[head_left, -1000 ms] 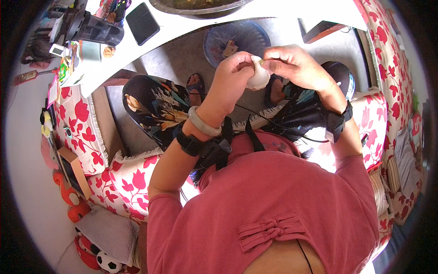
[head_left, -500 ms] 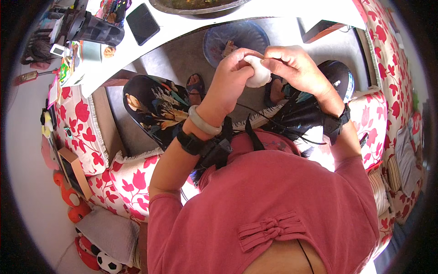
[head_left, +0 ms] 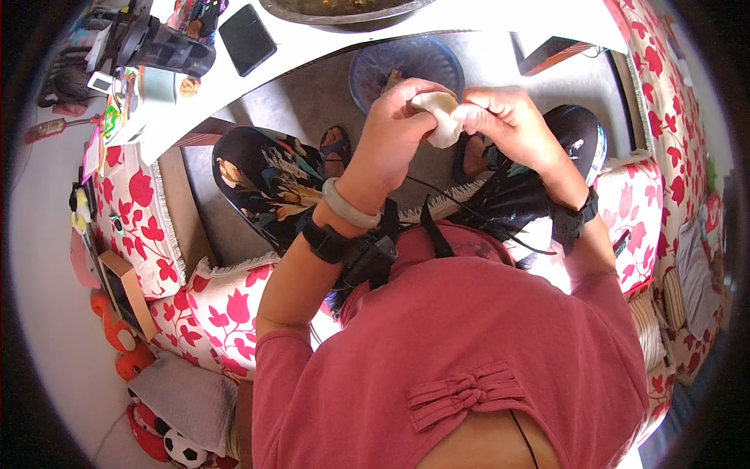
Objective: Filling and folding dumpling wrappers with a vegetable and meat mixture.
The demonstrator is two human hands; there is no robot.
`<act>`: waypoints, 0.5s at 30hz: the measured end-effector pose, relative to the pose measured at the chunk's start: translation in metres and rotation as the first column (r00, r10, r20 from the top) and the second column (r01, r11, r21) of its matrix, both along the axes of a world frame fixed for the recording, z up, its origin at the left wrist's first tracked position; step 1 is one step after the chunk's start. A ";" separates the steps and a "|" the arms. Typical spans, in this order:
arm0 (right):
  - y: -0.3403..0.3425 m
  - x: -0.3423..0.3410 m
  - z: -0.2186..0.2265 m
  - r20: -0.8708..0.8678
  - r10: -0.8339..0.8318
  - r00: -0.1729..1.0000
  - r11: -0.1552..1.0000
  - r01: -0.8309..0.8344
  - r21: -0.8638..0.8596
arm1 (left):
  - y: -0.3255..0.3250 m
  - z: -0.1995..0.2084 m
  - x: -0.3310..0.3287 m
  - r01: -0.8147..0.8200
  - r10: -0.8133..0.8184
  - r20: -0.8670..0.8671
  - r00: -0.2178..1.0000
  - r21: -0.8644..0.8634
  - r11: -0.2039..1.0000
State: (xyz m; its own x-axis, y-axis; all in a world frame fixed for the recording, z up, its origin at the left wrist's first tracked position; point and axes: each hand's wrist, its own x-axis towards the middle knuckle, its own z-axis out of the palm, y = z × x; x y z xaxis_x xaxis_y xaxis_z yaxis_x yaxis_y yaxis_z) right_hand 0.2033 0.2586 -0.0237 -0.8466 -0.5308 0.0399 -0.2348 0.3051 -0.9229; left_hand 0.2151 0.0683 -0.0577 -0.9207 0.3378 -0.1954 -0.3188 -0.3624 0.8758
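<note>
A soft, pale piece of dough (head_left: 446,130) hangs between my two hands, above the floor and between my knees. It looks like a thin wrapper, cupped, with a wavy rim. My left hand (head_left: 397,117) is closed on its left side, the thumb against the near face. On the other side, my right hand (head_left: 504,121) pinches the edge between thumb and fingertips. Whether anything lies inside the dough I cannot make out.
Ahead stands a white table (head_left: 328,48) bearing a dark round pan (head_left: 344,17), a black phone (head_left: 248,41) and a dark pitcher (head_left: 172,53). Below it, a blue basin (head_left: 367,74) rests on the floor. Flower-patterned sofa covers (head_left: 226,313) surround me.
The dough has turned and spread, so its hollow side and wavy rim now show. My right fingers have shifted slightly along the edge; my left hand has barely moved.
</note>
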 end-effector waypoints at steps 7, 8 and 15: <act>-0.007 0.008 0.005 -0.045 -0.031 0.999 0.997 0.034 0.073 | -0.003 -0.003 -0.004 -0.032 0.025 -0.095 0.995 -0.078 0.996; -0.008 0.009 0.004 -0.069 -0.049 0.996 0.996 0.054 0.065 | -0.004 -0.003 -0.004 -0.009 0.001 -0.099 0.995 -0.086 0.996; -0.003 0.013 0.001 -0.022 -0.028 0.999 0.993 0.031 0.115 | -0.003 -0.005 -0.006 -0.025 0.025 -0.091 0.995 -0.005 1.000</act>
